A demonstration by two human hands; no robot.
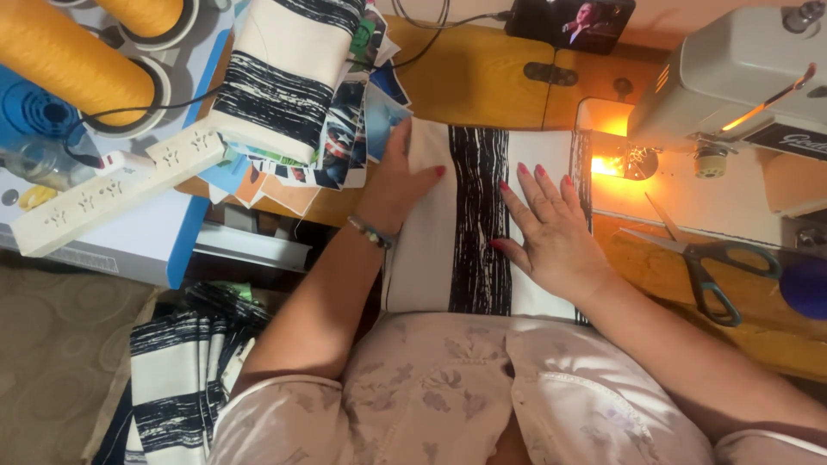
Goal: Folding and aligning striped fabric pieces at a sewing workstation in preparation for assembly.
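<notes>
Both your hands lie flat and empty on the fabric panel (448, 250), fingers spread: left hand (398, 185) on its left edge, right hand (551, 232) on the right half, the two apart. Panel is cream cloth with a broad, streaky black stripe running down its middle; it sits on the wooden table (482, 77) straight in front of you, far edge near the lit sewing machine (741, 86). Scissors (706, 263) lie right of your right hand. More striped pieces (172, 379) hang lower left.
</notes>
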